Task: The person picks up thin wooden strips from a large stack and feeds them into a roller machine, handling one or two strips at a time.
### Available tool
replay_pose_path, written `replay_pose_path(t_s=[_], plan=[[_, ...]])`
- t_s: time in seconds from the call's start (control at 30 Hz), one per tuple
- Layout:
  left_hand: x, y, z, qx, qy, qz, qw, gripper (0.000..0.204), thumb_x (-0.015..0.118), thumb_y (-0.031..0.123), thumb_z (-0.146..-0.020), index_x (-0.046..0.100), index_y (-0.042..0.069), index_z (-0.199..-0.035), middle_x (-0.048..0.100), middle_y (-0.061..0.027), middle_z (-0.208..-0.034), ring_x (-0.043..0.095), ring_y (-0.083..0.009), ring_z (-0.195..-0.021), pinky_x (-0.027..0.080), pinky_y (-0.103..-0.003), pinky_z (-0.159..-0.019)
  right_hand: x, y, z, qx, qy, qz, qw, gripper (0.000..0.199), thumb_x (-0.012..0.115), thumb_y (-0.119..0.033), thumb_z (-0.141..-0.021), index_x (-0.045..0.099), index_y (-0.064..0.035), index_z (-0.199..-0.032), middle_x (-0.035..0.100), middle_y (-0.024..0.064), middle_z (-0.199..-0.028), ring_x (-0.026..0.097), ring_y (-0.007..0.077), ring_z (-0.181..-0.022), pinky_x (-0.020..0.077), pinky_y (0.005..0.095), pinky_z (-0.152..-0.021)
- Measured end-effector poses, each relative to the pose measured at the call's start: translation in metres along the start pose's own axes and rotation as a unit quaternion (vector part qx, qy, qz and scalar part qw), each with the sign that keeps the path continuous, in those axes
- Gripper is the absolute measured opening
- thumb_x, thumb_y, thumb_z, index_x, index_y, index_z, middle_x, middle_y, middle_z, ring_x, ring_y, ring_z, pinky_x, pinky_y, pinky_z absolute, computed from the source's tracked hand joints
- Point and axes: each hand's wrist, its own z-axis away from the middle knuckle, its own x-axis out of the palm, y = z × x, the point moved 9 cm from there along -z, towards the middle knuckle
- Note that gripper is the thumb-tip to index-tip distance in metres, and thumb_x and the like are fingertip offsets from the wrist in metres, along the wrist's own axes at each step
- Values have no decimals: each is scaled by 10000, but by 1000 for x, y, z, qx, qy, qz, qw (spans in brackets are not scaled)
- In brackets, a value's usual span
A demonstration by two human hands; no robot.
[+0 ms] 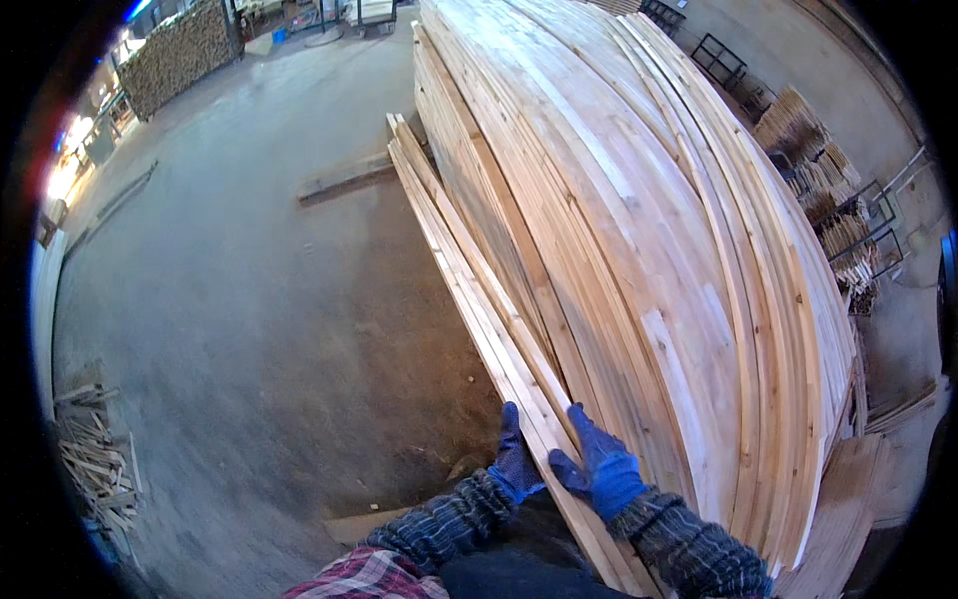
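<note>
Seemingly at the steadying step, the left hand (pixel 514 467) and right hand (pixel 606 467), half-curled, clasp opposite sides of long wooden strips (pixel 486 329) beside the lumber stack (pixel 609 250). Shifting them likely wants even pressure.

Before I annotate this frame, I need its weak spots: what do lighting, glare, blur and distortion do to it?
Head view: glare washes out the upper-left edge; head view: the lumber stack bows strongly, corners black; head view: the floor darkens beside the boards, shadow or stain unclear; head view: left hand and right hand fairly crisp, far timber pile softer.
</note>
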Motion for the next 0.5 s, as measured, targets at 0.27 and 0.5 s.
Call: replay_pose_path(t_s=[0.27,0.5], plan=[[7,7,0,29,-62,52,996,1254,588,894,-681,268,50,-1552,420,-222,-1509,404,-388,-1403,339,-581,-1162,25,36,29,53,-71,-314,945,670,555,-467,-1003,410,-30,-1490,577,224,-1368,534,283,-1291,385,360,-1093],[23,6,31,16,-41,18,999,1231,486,917,-722,210,69,-1571,368,-214,-1545,364,-386,-1432,323,-573,-1177,7,8,55,69,-70,-255,962,661,577,-406,-1008,372,-47,-1524,575,240,-1369,553,295,-1277,391,370,-1101]])
